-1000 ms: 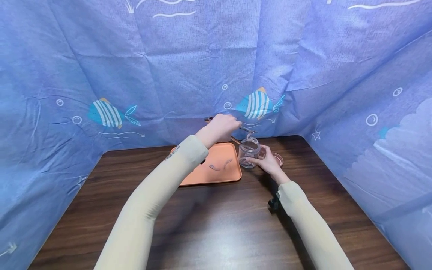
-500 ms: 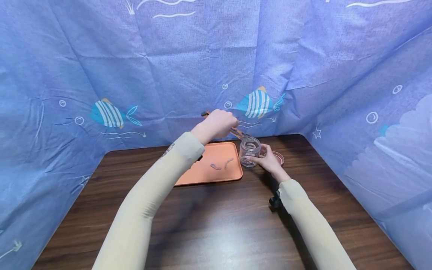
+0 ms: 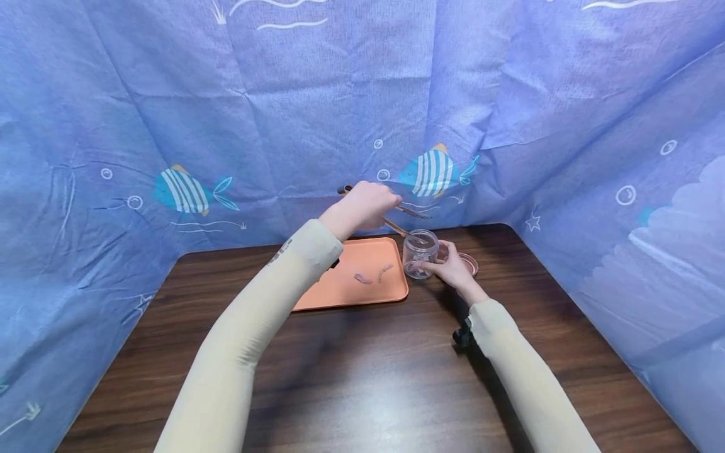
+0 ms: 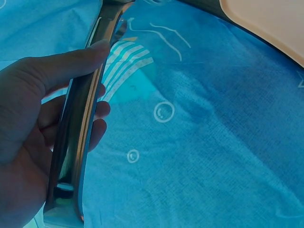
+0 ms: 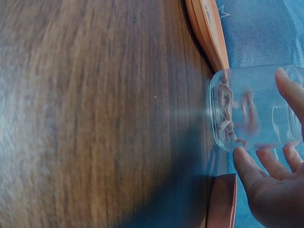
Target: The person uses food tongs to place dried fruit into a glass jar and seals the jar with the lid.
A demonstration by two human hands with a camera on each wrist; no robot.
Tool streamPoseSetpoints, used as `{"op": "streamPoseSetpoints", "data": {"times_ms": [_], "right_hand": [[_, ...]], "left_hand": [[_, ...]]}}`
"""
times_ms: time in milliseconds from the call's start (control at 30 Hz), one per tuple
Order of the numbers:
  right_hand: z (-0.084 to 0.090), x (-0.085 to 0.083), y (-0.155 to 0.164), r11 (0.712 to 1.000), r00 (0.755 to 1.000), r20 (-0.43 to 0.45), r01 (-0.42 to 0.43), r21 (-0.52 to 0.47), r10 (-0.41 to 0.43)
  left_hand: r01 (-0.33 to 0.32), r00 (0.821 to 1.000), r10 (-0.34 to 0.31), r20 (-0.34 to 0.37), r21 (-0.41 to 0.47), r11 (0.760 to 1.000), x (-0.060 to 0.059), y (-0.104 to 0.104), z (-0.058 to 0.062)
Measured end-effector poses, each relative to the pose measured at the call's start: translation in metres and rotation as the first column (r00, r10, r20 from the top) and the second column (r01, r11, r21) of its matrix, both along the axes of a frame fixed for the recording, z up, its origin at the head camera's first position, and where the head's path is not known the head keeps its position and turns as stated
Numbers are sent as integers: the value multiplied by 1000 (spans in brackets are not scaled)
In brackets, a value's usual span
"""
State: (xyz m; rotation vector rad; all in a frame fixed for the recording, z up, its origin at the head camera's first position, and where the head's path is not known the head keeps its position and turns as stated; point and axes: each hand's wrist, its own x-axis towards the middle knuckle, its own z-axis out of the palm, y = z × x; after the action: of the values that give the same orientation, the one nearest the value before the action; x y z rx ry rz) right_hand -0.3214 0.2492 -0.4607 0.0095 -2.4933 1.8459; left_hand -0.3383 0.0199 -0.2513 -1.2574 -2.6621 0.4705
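Note:
My left hand (image 3: 367, 204) grips metal tongs (image 4: 71, 156) by the handle, up above the tray's back edge. The two arms of the tongs are spread apart in the head view, the lower one reaching into the mouth of a clear jar (image 3: 419, 255). My right hand (image 3: 452, 270) holds this jar upright from its right side, thumb in front. Several pinkish worm-like strips (image 5: 225, 107) lie at the jar's bottom. Another strip (image 5: 249, 114), blurred, is higher up inside it. Two more strips, one curved (image 3: 363, 279) and one bent (image 3: 384, 272), lie on the orange tray (image 3: 340, 292).
A round reddish lid (image 3: 469, 265) lies on the dark wooden table (image 3: 362, 377), behind my right hand. The tray stands just left of the jar. A blue fish-print curtain (image 3: 317, 126) closes off the back and sides.
The tongs, with a strip hanging from them, have gone down to the jar's mouth and then spread apart, letting the strip go inside. The right hand stays on the jar.

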Motion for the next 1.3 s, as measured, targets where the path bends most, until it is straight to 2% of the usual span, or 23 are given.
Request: {"op": "streamPoseSetpoints", "data": {"times_ms": [100,167,267,333,433,633,800,900,967,1033,1100,1200,1300], "right_hand": [[10,7,-1,1000,1000,14,-9,-18,9],[10,8,-1,1000,1000,9,-12,-23,12],[7,7,-1,1000,1000,-2,-7,-7,7],[-2,1,1,1000,1000,-12,0,-3,0],[-4,-1,1,1000,1000,-17,2,-6,-2],[-2,-2,1,1000,1000,-21,-7,-2,7],[-1,-3,1,1000,1000,3,1,15,-1],[-1,-4,1,1000,1000,0,2,-3,-2],[-1,-4,1,1000,1000,-9,2,-17,-2],[-2,-4,1,1000,1000,-18,2,-28,-3],[-2,-4,1,1000,1000,-17,4,-25,-4],[-3,-3,0,1000,1000,-13,4,-17,-4],[-4,-3,0,1000,1000,-12,9,-15,-9]], "left_hand": [[-2,1000,2,9,8,1000,0,1,1],[-2,1000,2,9,19,1000,0,0,2],[18,1000,-18,-11,43,999,0,-2,3],[43,999,-41,-26,63,997,0,-3,3],[71,997,-68,-40,81,994,0,-4,3],[36,999,-35,-26,62,997,-1,-3,2],[7,1000,-9,21,78,997,-5,-12,0],[-15,997,4,77,133,991,-9,-24,-1],[-40,991,13,131,202,979,-12,-36,-2],[-76,980,16,198,295,952,-15,-49,-5],[-121,962,6,274,402,908,-16,-65,-9],[-211,924,-18,383,547,810,-16,-90,-17],[-297,892,-32,450,640,709,-14,-112,-19]]}}
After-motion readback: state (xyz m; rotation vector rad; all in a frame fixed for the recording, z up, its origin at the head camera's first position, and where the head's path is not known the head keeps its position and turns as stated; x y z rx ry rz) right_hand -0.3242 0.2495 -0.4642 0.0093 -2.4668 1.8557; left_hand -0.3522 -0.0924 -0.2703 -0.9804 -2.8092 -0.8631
